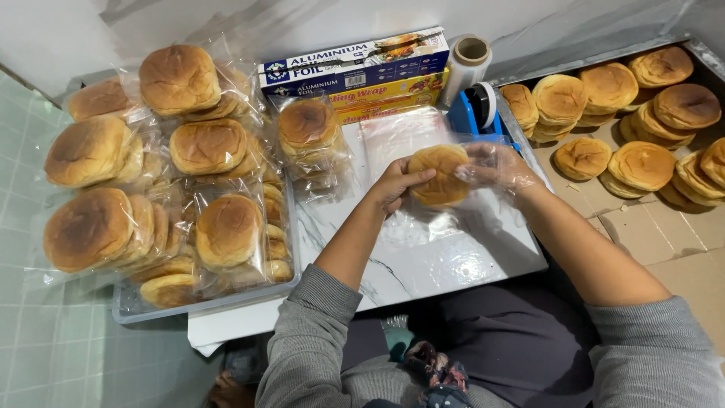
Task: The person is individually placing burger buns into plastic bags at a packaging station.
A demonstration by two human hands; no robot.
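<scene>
We hold a round, golden-brown bread bun [439, 175] above the white marbled work board [423, 257], and by our judgement we are at the bagging step: our left hand [394, 184] clasps the bun's near side with thumb over its top, while our right hand [495, 165], wrapped inside a thin clear plastic bag [513, 170], closes around the bun's far side. The next move seems to call for drawing the film over the bun without letting it slip, so the left grasp should stay firm until the plastic covers it. The board below is bare and gives us room to set things down. To the left, a grey tray [204, 306] stacked with bagged buns sits right at the board's edge; behind, the blue foil box [353, 62] and a blue tape dispenser [474, 112] stand close, and loose unbagged buns [642, 162] lie on brown cardboard at right.
</scene>
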